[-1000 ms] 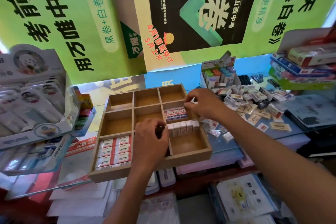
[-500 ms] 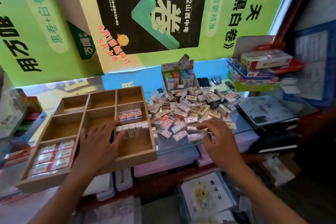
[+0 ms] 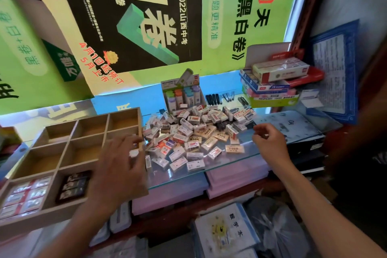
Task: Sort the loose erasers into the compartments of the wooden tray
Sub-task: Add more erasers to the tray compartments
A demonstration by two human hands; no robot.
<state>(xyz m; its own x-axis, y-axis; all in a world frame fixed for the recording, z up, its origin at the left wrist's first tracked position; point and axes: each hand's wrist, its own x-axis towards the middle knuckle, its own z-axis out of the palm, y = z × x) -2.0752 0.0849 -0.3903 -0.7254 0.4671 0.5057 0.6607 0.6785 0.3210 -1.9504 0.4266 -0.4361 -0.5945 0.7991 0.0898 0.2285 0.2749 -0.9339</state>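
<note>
Between wooden tray [image 3: 37, 146] and glass edge [image 3: 230, 165], erasers [image 3: 194, 132]; both hands, left hand [image 3: 119, 165], right hand [image 3: 270, 140], loosely curled, empty.

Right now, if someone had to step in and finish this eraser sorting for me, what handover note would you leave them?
Left hand: over the right side of the wooden tray, fingers spread; whether it holds an eraser is unclear.
Right hand: raised past the right edge of the loose eraser pile, fingers loosely curled, empty.
Done: white-and-red erasers fill the near-left compartment; dark erasers sit in the near-middle one. The hand covers the right-hand compartments.
Left: the far compartments in view are empty, and most of the pile on the glass counter is unsorted.
</note>
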